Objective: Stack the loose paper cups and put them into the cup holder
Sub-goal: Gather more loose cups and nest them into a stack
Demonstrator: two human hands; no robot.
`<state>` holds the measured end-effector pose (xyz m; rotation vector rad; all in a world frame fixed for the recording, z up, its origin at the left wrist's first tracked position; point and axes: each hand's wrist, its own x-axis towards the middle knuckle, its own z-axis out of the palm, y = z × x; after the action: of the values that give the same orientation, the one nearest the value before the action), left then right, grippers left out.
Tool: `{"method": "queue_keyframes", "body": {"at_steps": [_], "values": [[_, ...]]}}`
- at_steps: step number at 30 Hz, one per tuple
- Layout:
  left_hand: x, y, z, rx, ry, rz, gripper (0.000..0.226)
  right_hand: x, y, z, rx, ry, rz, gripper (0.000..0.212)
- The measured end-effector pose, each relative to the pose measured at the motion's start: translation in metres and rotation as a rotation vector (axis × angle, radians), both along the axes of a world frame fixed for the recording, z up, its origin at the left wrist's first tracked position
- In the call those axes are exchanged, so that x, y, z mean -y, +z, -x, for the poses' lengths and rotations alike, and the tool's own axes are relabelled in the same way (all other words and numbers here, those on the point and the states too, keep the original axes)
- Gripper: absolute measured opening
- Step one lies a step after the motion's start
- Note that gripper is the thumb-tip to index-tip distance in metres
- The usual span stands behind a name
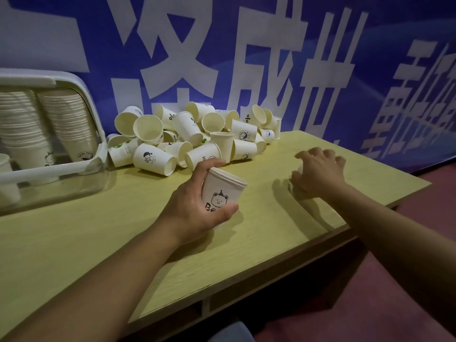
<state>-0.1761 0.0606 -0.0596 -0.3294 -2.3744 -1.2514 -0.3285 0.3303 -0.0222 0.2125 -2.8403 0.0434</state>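
My left hand (197, 206) grips a short stack of white paper cups (223, 191) with a bear print, held upright just above the table. A heap of loose paper cups (192, 137) lies against the wall behind it. My right hand (318, 174) rests on the table to the right, its fingers curled over a white cup (294, 187) that is mostly hidden beneath them. The clear cup holder (96, 144) with a white frame stands at the far left. Inside it are two tall stacks of cups (69, 124).
The yellow-green table (98, 238) ends at a front edge near me and a right edge beyond my right hand. A blue banner with large white characters (246, 58) covers the wall behind. Dark red floor (394, 304) lies to the right.
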Motion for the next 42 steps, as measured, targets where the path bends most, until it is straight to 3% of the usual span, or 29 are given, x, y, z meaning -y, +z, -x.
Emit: {"method": "queue_keyframes", "body": {"at_steps": [4,10,12,17,22,26,31,33,37,42], "values": [[0.002,-0.001,0.001,0.033,0.018,0.026,0.078,-0.011,-0.009,0.014,0.106,-0.047,-0.011,0.059],[0.002,0.0,0.001,0.066,0.018,0.054,0.077,0.017,-0.007,-0.001,0.098,0.123,-0.033,0.061],[0.002,0.0,0.0,0.088,0.0,0.055,0.077,0.036,-0.002,-0.012,0.047,0.179,0.119,0.064],[0.004,0.0,-0.001,0.136,-0.048,0.03,0.079,0.083,0.014,-0.047,-0.119,0.409,0.899,0.078],[0.008,-0.004,0.003,0.138,-0.045,-0.005,0.09,0.114,0.016,-0.072,-0.17,0.662,1.126,0.081],[0.013,-0.003,0.005,0.099,0.024,-0.004,0.1,0.13,0.005,-0.068,-0.141,0.689,1.125,0.053],[0.018,-0.005,0.008,0.094,0.078,-0.062,0.107,0.145,-0.006,-0.067,0.095,0.646,1.502,0.02],[0.021,-0.004,0.01,0.096,0.086,-0.078,0.106,0.15,-0.009,-0.067,0.146,0.638,1.547,0.022],[0.029,-0.004,0.014,0.09,0.152,-0.079,0.1,0.154,-0.01,-0.06,0.307,0.664,1.477,0.053],[0.041,0.013,0.038,0.037,0.246,-0.08,0.108,0.17,0.005,-0.045,0.269,0.663,1.433,0.022]]}}
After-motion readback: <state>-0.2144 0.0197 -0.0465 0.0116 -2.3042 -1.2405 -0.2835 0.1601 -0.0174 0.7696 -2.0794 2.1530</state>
